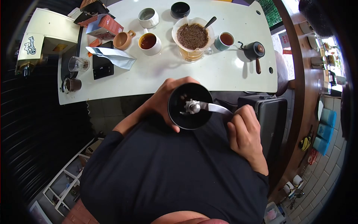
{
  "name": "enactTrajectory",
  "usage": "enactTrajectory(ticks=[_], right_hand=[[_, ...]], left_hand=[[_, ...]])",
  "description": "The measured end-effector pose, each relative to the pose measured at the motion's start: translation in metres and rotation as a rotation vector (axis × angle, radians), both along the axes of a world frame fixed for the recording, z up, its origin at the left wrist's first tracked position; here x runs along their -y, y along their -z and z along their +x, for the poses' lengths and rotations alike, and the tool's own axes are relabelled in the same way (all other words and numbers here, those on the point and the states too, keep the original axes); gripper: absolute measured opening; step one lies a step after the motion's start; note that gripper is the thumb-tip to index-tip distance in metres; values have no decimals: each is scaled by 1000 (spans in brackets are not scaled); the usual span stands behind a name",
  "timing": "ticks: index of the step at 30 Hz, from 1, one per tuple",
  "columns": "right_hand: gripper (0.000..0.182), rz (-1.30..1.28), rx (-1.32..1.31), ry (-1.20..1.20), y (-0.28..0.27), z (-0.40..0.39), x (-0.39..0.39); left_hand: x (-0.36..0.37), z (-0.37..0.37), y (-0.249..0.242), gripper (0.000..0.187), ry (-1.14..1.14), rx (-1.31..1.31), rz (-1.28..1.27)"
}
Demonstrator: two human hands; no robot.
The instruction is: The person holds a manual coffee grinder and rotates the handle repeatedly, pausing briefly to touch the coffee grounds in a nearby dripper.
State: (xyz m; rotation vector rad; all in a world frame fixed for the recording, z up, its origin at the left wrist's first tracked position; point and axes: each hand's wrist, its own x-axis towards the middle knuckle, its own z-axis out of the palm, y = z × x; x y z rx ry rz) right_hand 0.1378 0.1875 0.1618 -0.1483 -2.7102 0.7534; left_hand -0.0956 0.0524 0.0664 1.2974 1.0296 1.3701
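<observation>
A black hand coffee grinder (179, 118) is held close to my chest, its round open top facing up. My left hand (166, 98) wraps around the grinder's side. From the metal hub in its middle a silver crank handle (213, 107) reaches to the right. Closed fingers of my right hand (244, 133) grip the crank's outer end and hide its knob. A few small bits, perhaps beans, show inside the dark bowl. Beyond, on the white table (149, 76), a paper filter of wet coffee grounds (192, 36) with a spoon (210, 22) sits over a glass server (192, 56).
Cups of brown liquid, a white mug (150, 45) and a teal cup (224, 41), flank the server. A dark kettle (254, 51) stands at right. Left are a foil bag (117, 58), a black scale (103, 69), glasses (79, 64) and a cream machine (41, 33).
</observation>
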Motion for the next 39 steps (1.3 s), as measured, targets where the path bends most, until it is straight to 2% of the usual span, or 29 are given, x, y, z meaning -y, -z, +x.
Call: enactTrajectory(ticks=[1,4,5,6,8,9,11,12,13,15,17,20,21,22,23,24,26,29,31,38,39], right_hand=[[18,-3,4,-3,1,-2,0],[23,109,-71,-134,-4,-16,-7],[23,120,-77,-129,-7,-22,-12],[23,53,-101,-221,-10,-27,-16],[23,-89,-155,-359,-17,-38,-21],[23,-77,-157,-359,-17,-44,-23],[21,-387,-299,-576,-15,-56,-28],[21,-505,-339,-615,-12,-62,-27],[21,-502,-330,-626,-10,-66,-29],[25,-714,-331,-742,-5,-75,-33],[28,-714,-334,-733,1,-84,-35],[28,-950,-386,-583,16,-93,-38],[27,-1001,-360,-580,18,-97,-41],[26,-1061,-331,-592,20,-100,-41],[26,-1121,-302,-605,22,-103,-40],[26,-1127,-295,-607,22,-106,-40],[28,-1159,-229,-790,22,-113,-42],[31,-1304,-241,-816,24,-124,-40],[31,-1279,-211,-769,23,-127,-35],[29,-1199,-193,-682,44,-121,-29],[29,-1132,-193,-661,46,-119,-31]], left_hand=[[-1,4,-1,101,-95,19,45],[1,4,21,114,-255,214,-42],[2,2,29,119,-279,274,-67],[2,-4,30,119,-276,271,-61],[-3,-21,31,125,-2,274,-230],[-5,-25,35,125,-1,270,-220],[-4,-28,46,129,31,338,-223],[-7,-33,41,129,124,380,-308],[-5,-34,43,129,115,386,-299],[-2,-39,43,130,128,324,-276],[10,-41,38,133,89,373,-314],[24,-34,45,137,20,369,-351],[28,-29,51,137,-87,327,-305],[31,-25,58,137,-193,283,-260],[34,-22,69,137,-200,290,-264],[34,-20,75,134,-206,378,-241],[35,-16,87,131,-213,472,-219],[31,-16,92,125,-215,596,-199],[28,-27,96,122,-204,511,-168],[25,-26,108,121,-215,521,-223],[24,-22,114,113,-207,513,-152]])
